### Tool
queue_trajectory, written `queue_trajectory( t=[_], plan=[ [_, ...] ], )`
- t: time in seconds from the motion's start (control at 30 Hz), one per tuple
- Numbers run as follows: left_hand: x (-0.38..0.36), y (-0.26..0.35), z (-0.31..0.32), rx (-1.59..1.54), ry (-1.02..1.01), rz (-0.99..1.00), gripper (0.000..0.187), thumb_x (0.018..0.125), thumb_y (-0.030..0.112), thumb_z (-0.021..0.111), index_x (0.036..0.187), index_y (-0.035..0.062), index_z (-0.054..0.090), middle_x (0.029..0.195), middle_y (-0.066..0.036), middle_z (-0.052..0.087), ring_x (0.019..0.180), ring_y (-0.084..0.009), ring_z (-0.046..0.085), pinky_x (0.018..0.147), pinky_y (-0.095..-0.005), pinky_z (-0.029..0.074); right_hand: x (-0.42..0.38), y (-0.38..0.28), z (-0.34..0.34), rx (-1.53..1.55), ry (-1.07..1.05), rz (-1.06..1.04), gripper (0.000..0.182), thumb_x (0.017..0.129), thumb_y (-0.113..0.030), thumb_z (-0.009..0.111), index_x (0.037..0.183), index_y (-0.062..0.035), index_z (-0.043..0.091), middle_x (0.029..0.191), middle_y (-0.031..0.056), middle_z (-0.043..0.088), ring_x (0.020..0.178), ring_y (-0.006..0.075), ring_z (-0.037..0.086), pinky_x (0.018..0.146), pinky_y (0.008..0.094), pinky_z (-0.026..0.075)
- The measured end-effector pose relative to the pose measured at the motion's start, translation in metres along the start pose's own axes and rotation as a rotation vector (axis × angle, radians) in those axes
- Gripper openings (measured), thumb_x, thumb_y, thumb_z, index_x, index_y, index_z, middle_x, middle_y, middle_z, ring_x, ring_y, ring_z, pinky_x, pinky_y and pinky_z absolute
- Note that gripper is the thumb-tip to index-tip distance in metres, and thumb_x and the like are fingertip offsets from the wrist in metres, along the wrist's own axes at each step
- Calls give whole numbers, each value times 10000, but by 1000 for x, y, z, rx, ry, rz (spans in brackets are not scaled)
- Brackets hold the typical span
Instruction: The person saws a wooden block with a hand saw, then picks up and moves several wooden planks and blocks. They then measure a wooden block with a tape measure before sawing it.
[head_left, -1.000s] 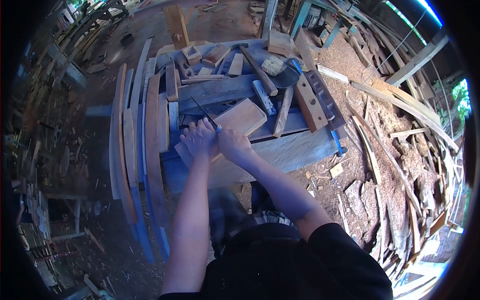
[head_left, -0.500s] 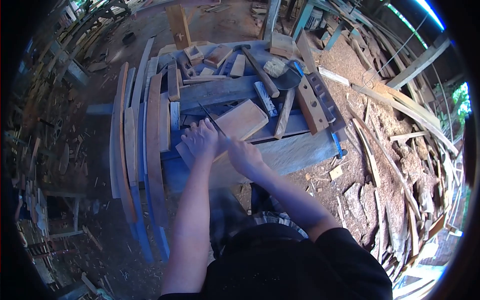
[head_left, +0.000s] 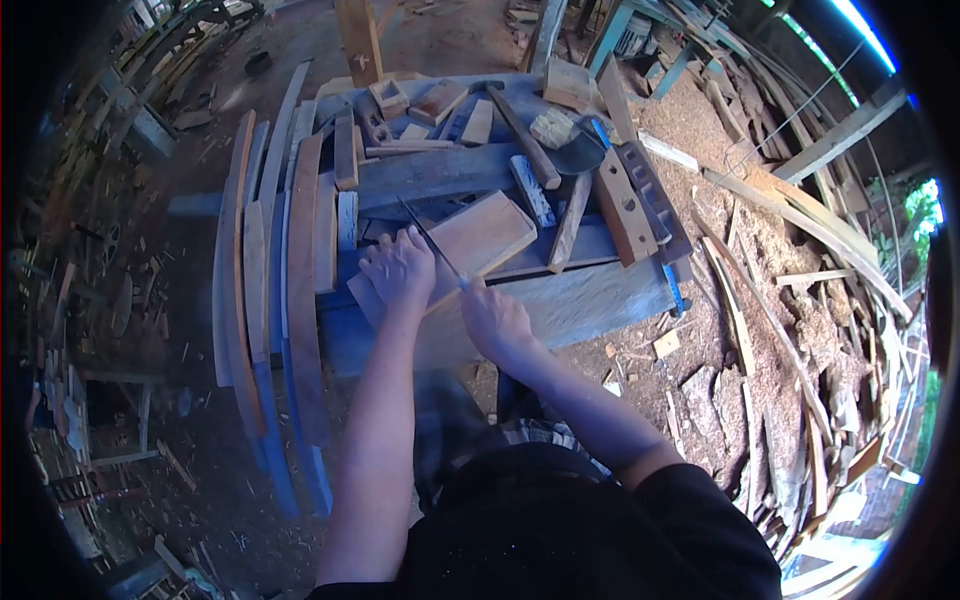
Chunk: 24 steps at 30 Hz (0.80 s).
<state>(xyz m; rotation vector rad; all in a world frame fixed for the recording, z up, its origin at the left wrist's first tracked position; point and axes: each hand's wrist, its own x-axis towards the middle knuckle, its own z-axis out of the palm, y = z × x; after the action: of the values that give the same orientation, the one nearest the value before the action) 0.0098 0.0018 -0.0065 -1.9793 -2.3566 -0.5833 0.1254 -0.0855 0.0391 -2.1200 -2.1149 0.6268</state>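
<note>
A flat, light brown board (head_left: 485, 235) lies at a slant across the workbench (head_left: 590, 300). A thin, dark saw blade (head_left: 432, 238) crosses it. My right hand (head_left: 495, 318) is closed round the near end of the saw, at the board's near edge. My left hand (head_left: 402, 268) presses on the board's left part, just left of the blade, with its fingers bent and close together. The board's far right end rests near a white-flecked block (head_left: 531, 190).
Behind the board lie a hammer (head_left: 524, 138), small wooden blocks (head_left: 438, 102) and a wooden piece with round holes (head_left: 624, 212). Long planks (head_left: 305, 290) stand along the bench's left side. Wood shavings and offcuts (head_left: 800, 300) cover the ground at right.
My right hand and the saw have moved slightly toward me, so more blade shows past the hand. The left hand still presses on the board. The whole view has shifted a little.
</note>
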Motion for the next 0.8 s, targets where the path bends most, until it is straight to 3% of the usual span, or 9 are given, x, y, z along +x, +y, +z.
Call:
queue_trajectory(
  t=[0.07,0.13,0.27,0.37,0.43,0.53,0.67,0.73,0.8],
  plan=[
    [-1,0,-2,12,-3,36,427,984,349,390,922,78,715,1017,-157,665,987,-340,611,909,-511,402,10,-5,5,16,45,13,110,927,-115,527,950,-12,557,828,195,704,802,324,722,695,383,587],
    [3,1,-8,11,-129,-6,477,1004,367,335,1005,62,701,1078,-158,653,1063,-355,586,931,-527,386,37,-10,9,-16,102,-22,112,924,-114,534,960,-9,545,818,189,703,786,320,723,687,391,589],
    [3,3,-11,5,-102,-3,472,1002,364,340,1005,61,701,1068,-163,654,1050,-354,591,924,-530,389,20,6,11,-65,118,-112,103,925,-106,530,954,-8,545,817,190,703,786,311,724,683,390,589],
    [0,0,-3,10,30,10,421,983,333,394,892,76,715,976,-151,669,971,-340,618,863,-505,417,-9,1,-5,-61,-23,35,93,925,-98,528,957,-14,552,826,193,702,792,297,726,677,385,588],
    [1,3,-13,4,-118,18,472,999,363,337,1014,59,698,1075,-170,651,1058,-358,588,930,-533,386,1,1,-2,-35,63,-64,118,905,-106,545,982,-17,532,838,187,693,774,325,718,660,396,589],
    [1,5,-15,5,-131,-9,465,1001,355,336,1028,57,693,1090,-170,648,1062,-360,586,943,-536,381,44,-10,8,-34,97,-53,129,911,-107,532,1002,-17,521,843,183,696,791,332,716,672,405,588],
    [3,3,-9,-3,-116,-11,468,1001,358,334,1035,57,690,1103,-170,646,1064,-364,585,953,-539,375,23,3,8,-41,167,-166,112,920,-111,523,970,-13,541,838,194,700,802,332,717,686,401,588],
    [0,2,-2,8,50,16,431,986,333,378,906,76,715,983,-149,671,975,-337,617,896,-495,405,-2,-2,-8,-52,-33,47,107,914,-103,525,975,-23,559,856,184,703,816,314,718,689,393,587],
    [0,1,-2,11,27,17,435,987,335,374,912,77,716,992,-152,671,979,-336,618,899,-496,405,7,-5,-1,-42,-1,29,106,924,-116,520,969,-26,555,846,185,702,809,313,719,686,394,586]
  ],
)
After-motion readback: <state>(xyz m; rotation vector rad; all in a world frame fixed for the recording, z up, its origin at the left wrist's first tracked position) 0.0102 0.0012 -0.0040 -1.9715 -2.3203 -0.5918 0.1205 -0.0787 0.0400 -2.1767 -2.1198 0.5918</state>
